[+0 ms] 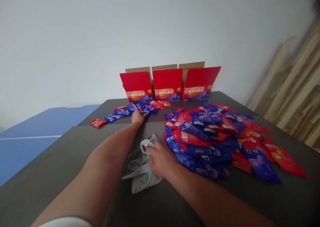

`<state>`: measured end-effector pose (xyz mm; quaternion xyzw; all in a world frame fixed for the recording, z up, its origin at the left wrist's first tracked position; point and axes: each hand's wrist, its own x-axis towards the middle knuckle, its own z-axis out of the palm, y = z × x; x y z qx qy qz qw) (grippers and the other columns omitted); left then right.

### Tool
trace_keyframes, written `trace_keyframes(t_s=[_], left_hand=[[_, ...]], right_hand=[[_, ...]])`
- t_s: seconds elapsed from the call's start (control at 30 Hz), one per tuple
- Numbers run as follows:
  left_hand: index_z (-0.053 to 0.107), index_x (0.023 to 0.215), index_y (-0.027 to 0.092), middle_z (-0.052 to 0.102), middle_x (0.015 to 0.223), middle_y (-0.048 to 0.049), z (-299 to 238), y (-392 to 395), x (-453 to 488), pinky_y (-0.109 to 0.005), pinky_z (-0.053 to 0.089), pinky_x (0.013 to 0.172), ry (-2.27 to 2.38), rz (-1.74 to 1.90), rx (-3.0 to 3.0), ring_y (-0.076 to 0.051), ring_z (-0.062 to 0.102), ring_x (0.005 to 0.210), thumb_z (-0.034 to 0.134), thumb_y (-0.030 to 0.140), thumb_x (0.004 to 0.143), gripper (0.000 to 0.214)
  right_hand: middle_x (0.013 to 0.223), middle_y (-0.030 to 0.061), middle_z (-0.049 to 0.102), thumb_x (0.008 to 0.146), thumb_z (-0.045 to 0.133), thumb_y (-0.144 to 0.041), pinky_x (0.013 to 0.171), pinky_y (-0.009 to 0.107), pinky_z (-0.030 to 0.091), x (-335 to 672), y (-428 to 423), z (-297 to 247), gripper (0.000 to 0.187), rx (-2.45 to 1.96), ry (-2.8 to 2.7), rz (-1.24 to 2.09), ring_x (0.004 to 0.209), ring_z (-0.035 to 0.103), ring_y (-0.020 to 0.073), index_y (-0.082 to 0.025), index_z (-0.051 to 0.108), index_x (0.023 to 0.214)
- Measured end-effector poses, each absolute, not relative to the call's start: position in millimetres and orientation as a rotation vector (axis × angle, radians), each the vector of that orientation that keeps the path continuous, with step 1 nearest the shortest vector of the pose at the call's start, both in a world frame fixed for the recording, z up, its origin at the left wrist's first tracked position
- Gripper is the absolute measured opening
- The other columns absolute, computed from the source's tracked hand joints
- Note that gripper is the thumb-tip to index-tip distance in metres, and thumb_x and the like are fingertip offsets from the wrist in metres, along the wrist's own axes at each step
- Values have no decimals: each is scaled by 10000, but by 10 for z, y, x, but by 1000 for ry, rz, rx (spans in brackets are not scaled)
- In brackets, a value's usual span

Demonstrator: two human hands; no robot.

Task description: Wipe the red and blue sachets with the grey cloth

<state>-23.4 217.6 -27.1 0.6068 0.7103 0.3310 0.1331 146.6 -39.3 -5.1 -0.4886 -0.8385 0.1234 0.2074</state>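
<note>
My left hand (pixel 138 117) is stretched out over a small group of blue pouches (pixel 120 112), its fingers apart and touching them. The fingertips are partly lost among the pouches. Nearer to me, my right hand (pixel 161 158) is closed on a grey drawstring bag (pixel 143 182) of thin cloth, gripping it near its gathered top with the cord. The bag hangs limp and creased onto the table. Just right of that hand lies a large heap of red and blue pouches (pixel 200 133).
Three open red cartons (pixel 167 83) stand in a row at the table's far edge. A single red pouch (pixel 98 123) lies to the left on the dark table (pixel 50 173). A blue table (pixel 57 122) adjoins at left; wooden boards (pixel 295 96) lean at right.
</note>
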Motion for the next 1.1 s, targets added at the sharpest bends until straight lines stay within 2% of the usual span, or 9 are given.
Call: trace_keyframes(t_s=[0.07, 0.17, 0.47, 0.63, 0.77, 0.87, 0.97, 1.1], left_hand=[[485, 1231, 138, 640, 1167, -172, -274, 2152, -248, -356, 425, 922, 2058, 996, 1771, -269, 593, 1111, 741, 413, 724, 631], [490, 1235, 126, 654, 1132, -168, -254, 2046, -236, -322, 438, 903, 2083, 1031, 1785, -251, 612, 1075, 750, 381, 723, 628], [516, 1221, 151, 669, 1047, -121, -188, 1321, -308, -318, 472, 857, 2043, 1196, 1799, -228, 639, 972, 728, 400, 728, 591], [504, 1212, 177, 666, 970, -75, -184, 822, -522, -338, 486, 825, 1992, 1275, 1793, -212, 643, 888, 730, 466, 701, 628], [466, 1216, 166, 635, 912, -47, -120, 537, -639, -326, 505, 789, 1879, 1467, 1675, -180, 630, 824, 750, 454, 678, 673], [458, 1191, 166, 615, 890, -30, -21, 438, -674, -315, 507, 821, 1728, 1722, 1560, -161, 628, 846, 763, 414, 676, 648], [436, 1178, 167, 601, 896, -26, 61, 420, -684, -302, 505, 843, 1639, 1955, 1397, -139, 634, 845, 734, 366, 723, 579], [424, 1178, 167, 590, 960, -49, 66, 463, -682, -275, 503, 849, 1632, 2033, 1319, -125, 630, 855, 666, 351, 796, 488]], right_hand=[[1099, 78, 522, 863, 456, -245, 835, 345, 440, 1462, -385, -59, 410, -1354, -2330, 339, 933, 544, 208, -261, 547, 1262], [1113, 78, 525, 857, 457, -242, 836, 347, 448, 1452, -375, -70, 414, -1357, -2323, 328, 932, 553, 209, -265, 549, 1261], [1096, 95, 535, 873, 430, -240, 858, 353, 444, 1448, -366, -76, 398, -1330, -2322, 293, 966, 562, 224, -245, 563, 1248], [1166, 105, 526, 892, 415, -236, 928, 343, 402, 1447, -355, -69, 417, -1355, -2333, 325, 1039, 546, 221, -248, 541, 1289], [1202, 106, 517, 891, 423, -229, 955, 330, 385, 1448, -345, -94, 430, -1337, -2322, 330, 1079, 534, 220, -250, 536, 1306], [1198, 98, 519, 890, 432, -225, 947, 318, 392, 1449, -339, -118, 424, -1336, -2299, 320, 1069, 542, 215, -261, 547, 1297], [1205, 96, 517, 888, 445, -211, 966, 307, 379, 1455, -333, -133, 416, -1332, -2300, 309, 1092, 534, 210, -257, 559, 1285], [1187, 99, 522, 893, 442, -195, 960, 310, 388, 1468, -326, -141, 409, -1319, -2308, 305, 1066, 544, 206, -245, 564, 1280]])
